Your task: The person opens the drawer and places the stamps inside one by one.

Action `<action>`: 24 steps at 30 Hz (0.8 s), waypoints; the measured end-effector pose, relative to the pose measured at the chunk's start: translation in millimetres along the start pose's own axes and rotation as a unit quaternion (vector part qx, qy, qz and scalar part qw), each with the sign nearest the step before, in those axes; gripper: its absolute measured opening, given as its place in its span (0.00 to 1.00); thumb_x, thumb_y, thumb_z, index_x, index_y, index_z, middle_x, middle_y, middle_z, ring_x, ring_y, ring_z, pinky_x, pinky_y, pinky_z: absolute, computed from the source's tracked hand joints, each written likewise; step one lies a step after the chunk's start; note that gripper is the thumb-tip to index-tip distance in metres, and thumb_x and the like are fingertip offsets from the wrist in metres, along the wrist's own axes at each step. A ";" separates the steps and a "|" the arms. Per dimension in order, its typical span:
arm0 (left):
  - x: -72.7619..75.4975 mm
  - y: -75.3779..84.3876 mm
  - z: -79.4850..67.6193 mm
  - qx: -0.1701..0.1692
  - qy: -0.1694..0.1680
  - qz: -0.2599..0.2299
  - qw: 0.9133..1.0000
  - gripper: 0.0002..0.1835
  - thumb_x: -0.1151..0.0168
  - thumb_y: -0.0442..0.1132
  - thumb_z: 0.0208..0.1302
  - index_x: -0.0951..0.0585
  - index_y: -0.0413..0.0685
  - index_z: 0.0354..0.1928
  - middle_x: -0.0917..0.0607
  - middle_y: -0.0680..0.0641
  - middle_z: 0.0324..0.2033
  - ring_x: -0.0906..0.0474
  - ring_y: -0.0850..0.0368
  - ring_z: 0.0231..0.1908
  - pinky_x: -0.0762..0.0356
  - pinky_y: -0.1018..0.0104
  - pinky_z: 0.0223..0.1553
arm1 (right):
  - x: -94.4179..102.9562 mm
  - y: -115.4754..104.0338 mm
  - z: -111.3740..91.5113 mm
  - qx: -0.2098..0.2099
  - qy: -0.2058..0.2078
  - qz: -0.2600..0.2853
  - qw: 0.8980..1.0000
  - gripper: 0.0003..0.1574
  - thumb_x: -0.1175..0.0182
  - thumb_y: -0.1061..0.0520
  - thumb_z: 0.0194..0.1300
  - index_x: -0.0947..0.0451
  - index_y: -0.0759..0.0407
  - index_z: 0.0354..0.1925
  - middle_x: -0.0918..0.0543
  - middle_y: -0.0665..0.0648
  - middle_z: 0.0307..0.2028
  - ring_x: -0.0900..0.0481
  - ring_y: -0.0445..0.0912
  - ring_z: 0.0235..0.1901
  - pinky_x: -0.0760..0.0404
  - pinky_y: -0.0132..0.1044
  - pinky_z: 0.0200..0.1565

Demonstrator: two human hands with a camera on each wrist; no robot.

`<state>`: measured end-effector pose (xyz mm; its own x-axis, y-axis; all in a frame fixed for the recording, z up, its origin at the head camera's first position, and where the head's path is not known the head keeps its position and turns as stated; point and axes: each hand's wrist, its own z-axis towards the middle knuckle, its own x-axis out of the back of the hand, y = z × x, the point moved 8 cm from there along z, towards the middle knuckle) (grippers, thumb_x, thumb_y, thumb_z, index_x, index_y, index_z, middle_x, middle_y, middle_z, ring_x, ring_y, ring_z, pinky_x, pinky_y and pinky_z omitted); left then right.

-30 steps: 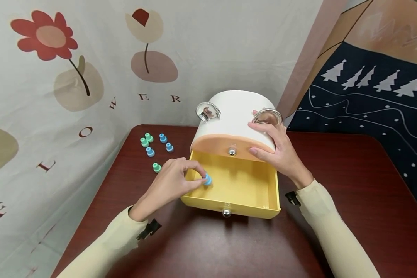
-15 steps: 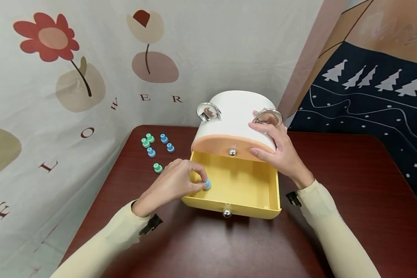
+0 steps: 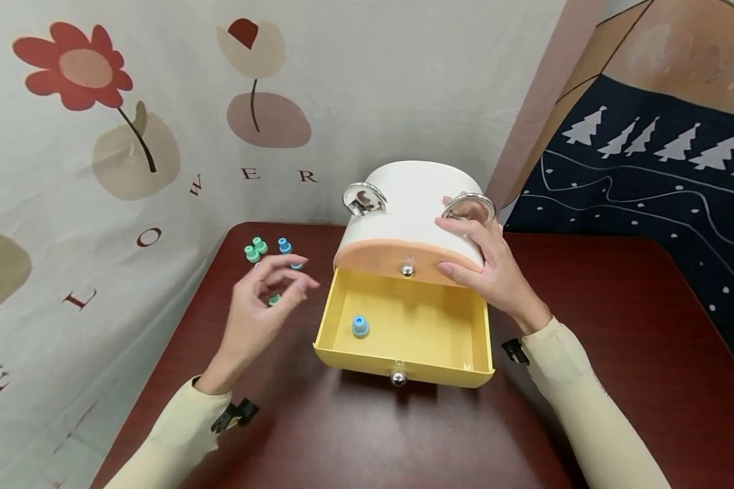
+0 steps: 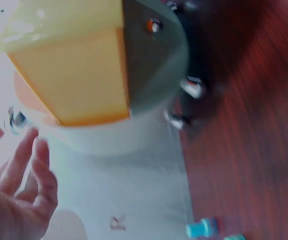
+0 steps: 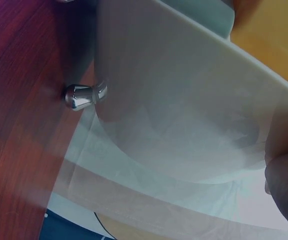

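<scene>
A small blue stepped plastic peg stands upright in the left part of the pulled-out yellow drawer. My left hand hovers left of the drawer with its fingers loosely bent and nothing between them. Behind its fingers is a green peg, partly hidden. My right hand holds the white drawer box at its upper right, thumb on the orange front and fingers by the silver ear-like ring. The left wrist view shows the left hand apart from the box.
Several more pegs stand at the table's back left, among them a green one and a blue one. A silver knob sticks out of the drawer front. Printed cloth hangs behind the dark red table.
My left hand lowered the blue peg onto the drawer floor, let it go and moved left, out of the drawer. My right hand stayed on the box.
</scene>
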<state>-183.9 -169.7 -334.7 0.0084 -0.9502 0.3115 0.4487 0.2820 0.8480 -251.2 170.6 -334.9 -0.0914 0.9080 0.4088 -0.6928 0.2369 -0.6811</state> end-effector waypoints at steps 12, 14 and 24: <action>67.2 -65.6 5.6 0.072 0.124 -0.026 0.989 0.17 0.42 0.22 0.74 0.20 0.29 0.61 0.15 0.45 0.49 0.24 0.54 0.40 0.28 0.72 0.34 | -0.1 1.7 -1.7 0.000 0.002 0.005 1.000 0.40 0.22 0.57 0.60 0.19 0.51 0.70 0.30 0.49 0.80 0.40 0.52 0.77 0.48 0.58 0.68; 77.4 -78.1 5.8 0.087 0.133 0.048 0.986 0.18 0.43 0.22 0.72 0.18 0.32 0.61 0.15 0.45 0.51 0.24 0.56 0.42 0.27 0.72 0.37 | -0.4 2.2 -2.5 -0.003 0.003 0.009 1.000 0.40 0.22 0.58 0.60 0.19 0.53 0.70 0.31 0.50 0.80 0.41 0.52 0.77 0.50 0.59 0.70; 100.9 -144.6 1.8 0.223 0.127 0.175 0.950 0.21 0.32 0.38 0.76 0.20 0.37 0.66 0.16 0.37 0.58 0.23 0.55 0.46 0.26 0.74 0.39 | -0.3 3.4 -2.1 -0.004 0.006 0.004 1.000 0.40 0.26 0.60 0.60 0.20 0.53 0.71 0.31 0.51 0.80 0.41 0.50 0.78 0.52 0.61 0.73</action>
<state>-249.5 -306.1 -425.1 0.3286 -0.7729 0.5428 -0.0443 0.5614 0.8263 -252.0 171.8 -338.6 -0.0888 0.9138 0.3963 -0.6856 0.2325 -0.6898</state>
